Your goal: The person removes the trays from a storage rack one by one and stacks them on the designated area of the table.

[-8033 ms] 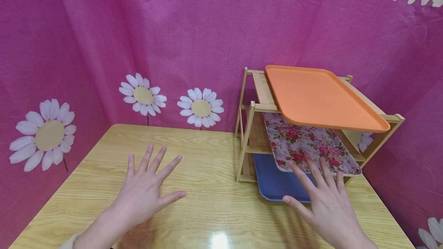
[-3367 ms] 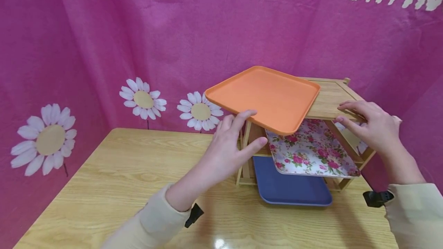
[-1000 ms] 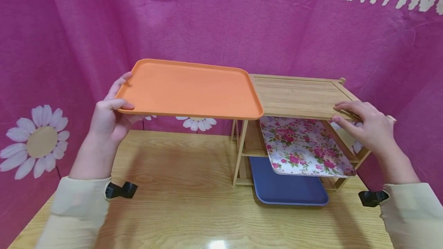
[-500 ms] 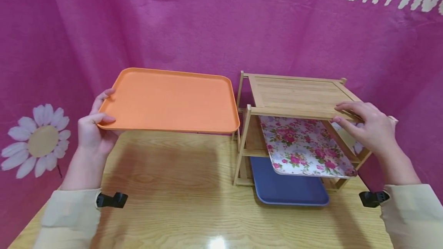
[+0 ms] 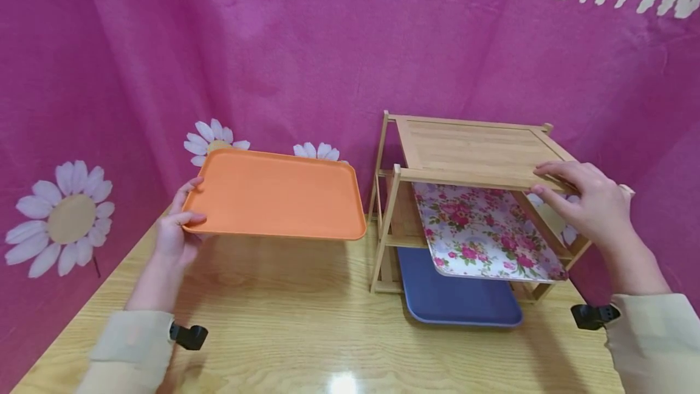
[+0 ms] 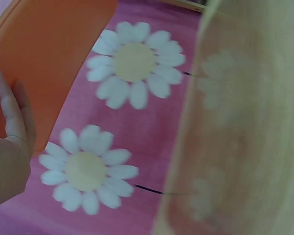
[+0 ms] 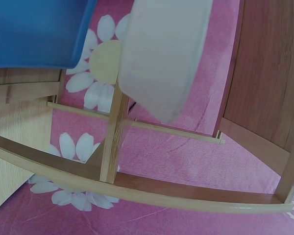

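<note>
In the head view an orange tray [image 5: 276, 196] hangs above the table's left half, roughly level. My left hand [image 5: 175, 237] grips its left short end, thumb on top; the left wrist view shows fingers under the tray. A three-tier wooden rack [image 5: 481, 145] stands at the right, its top shelf bare. My right hand [image 5: 590, 196] holds the front right corner of that shelf, fingers over the top and thumb at the front edge. A floral tray [image 5: 487, 236] sits on the middle tier, and a blue tray [image 5: 459, 297] on the bottom one. Both stick out forward.
The wood-grain table [image 5: 273, 333] runs under everything. A pink cloth [image 5: 306, 47] with white daisies hangs behind and at both sides, close to the rack's back. In the right wrist view the white underside [image 7: 159, 54] of the floral tray shows.
Earlier the orange tray lay on the rack's top shelf; it was turned, lifted off to the left, and is now lower. The left hand took its end; the right hand stays at the rack corner.
</note>
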`<state>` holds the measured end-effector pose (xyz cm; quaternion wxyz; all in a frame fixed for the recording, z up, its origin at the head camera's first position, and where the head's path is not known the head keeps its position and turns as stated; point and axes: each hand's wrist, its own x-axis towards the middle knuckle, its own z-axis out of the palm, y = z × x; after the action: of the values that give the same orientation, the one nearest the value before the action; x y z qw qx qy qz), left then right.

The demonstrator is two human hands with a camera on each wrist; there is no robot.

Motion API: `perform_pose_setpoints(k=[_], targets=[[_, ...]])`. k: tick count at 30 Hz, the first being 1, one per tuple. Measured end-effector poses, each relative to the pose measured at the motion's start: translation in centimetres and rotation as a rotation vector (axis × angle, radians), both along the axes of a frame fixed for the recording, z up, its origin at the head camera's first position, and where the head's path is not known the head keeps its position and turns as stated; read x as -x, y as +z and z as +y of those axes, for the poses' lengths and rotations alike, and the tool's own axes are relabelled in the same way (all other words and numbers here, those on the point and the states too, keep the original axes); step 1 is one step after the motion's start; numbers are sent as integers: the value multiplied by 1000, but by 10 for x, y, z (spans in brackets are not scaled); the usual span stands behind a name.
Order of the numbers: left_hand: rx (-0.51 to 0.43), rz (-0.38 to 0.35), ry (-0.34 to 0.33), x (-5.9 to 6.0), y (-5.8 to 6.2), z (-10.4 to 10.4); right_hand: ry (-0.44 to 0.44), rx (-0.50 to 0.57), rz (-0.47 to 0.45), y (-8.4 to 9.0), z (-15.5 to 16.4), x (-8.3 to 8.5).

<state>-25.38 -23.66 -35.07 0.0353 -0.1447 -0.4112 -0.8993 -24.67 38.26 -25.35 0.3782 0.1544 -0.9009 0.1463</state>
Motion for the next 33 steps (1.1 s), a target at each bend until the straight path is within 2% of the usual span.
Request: perform_pose_setpoints(k=[7,12,16,22,33], targets=[[78,-106,-3,9,-32,4,9,9,-14,0,0,0],[179,-151,35,17,-49,9,8,23,-29,0,0,0],[270,-198,49,22,-56,11,15,17,-17,0,1,1],[341,-236,42,26,-63,8,33,17,-10,0,-1,1],[460,-261,7,32,-72,6,13,12,1,0,-1,1]])
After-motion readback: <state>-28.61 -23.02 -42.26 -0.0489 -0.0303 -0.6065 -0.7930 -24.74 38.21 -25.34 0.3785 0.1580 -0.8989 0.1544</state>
